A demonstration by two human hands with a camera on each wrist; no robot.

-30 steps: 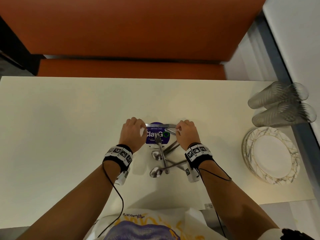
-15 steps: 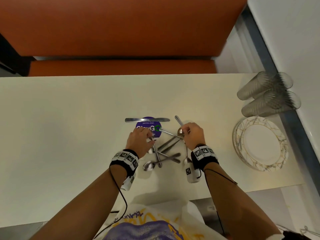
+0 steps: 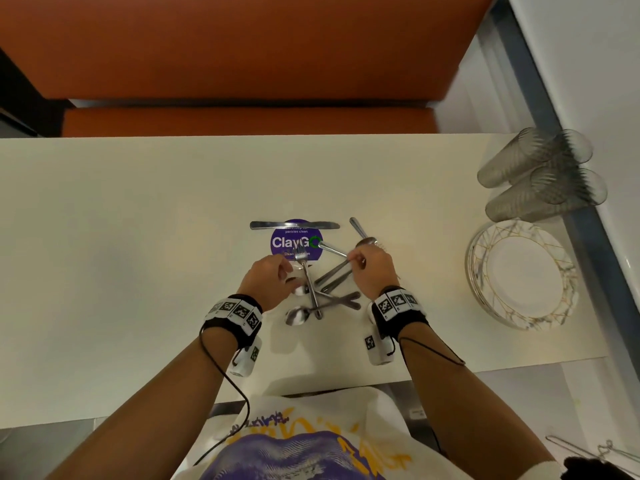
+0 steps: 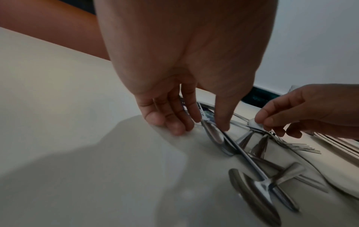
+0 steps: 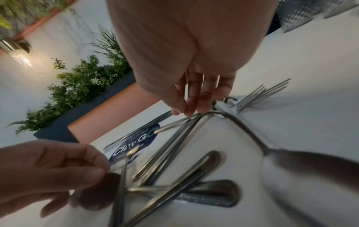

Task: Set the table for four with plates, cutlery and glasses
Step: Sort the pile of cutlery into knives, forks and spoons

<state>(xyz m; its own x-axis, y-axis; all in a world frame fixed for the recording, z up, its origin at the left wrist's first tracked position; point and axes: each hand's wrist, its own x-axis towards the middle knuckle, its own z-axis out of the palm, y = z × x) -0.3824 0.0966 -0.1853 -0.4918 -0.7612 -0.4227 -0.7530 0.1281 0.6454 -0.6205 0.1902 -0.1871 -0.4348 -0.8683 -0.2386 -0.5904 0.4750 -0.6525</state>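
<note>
Steel cutlery pile (image 3: 322, 289) mid-tabletop btwn both hands: right hand (image 3: 372, 268) pinches a crossed handle end, left hand (image 3: 268, 282) w/ fingers narrowed on a fork (image 3: 308, 282) whose long axis runs near-to-far edge, tines far.

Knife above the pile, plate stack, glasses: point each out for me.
knife (image 3: 294, 225), head view, middle of the blade.
plate stack (image 3: 519, 278), head view, bare centre of the top plate.
glasses (image 3: 540, 176), head view, side wall of one glass.
</note>
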